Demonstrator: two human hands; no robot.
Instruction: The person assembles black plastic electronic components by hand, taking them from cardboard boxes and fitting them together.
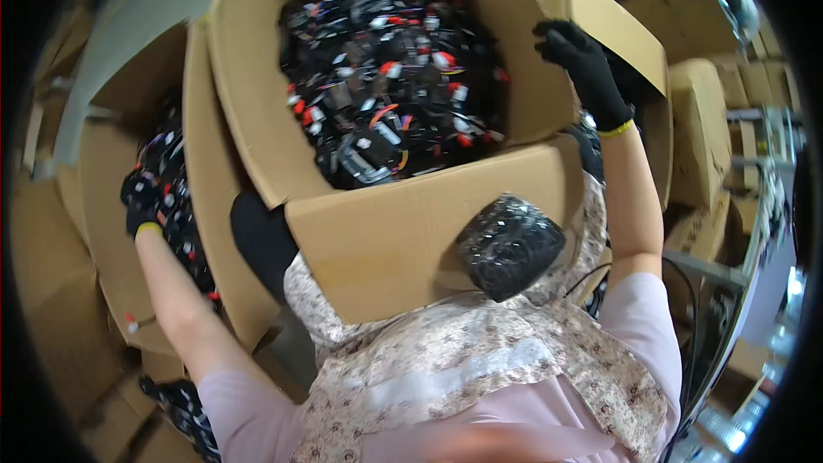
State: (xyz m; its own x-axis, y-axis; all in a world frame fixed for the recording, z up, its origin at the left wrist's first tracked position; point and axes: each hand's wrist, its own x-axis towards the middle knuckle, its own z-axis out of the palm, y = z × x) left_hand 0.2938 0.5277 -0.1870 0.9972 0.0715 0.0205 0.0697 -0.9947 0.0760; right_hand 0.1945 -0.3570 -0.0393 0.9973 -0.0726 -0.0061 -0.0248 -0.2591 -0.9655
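My left hand [143, 206], in a black glove with a yellow cuff, is down in the left cardboard box [116, 266]. Small black parts [176, 193] with red and white bits surround it, and its fingers are too blurred against them to make out. My right hand [583, 69], gloved the same way, is at the right wall of the large middle box [249, 103]. Its fingers are spread apart and hold nothing. Inside the middle box lies a heap of black plastic parts [386, 94] with red, white and orange pieces.
A black bundle in clear wrap [512, 247] rests on the middle box's near flap [369, 249]. Another open carton [613, 26] stands at the right, beside a wrapped tan package [699, 133]. Metal shelving [763, 163] runs along the far right.
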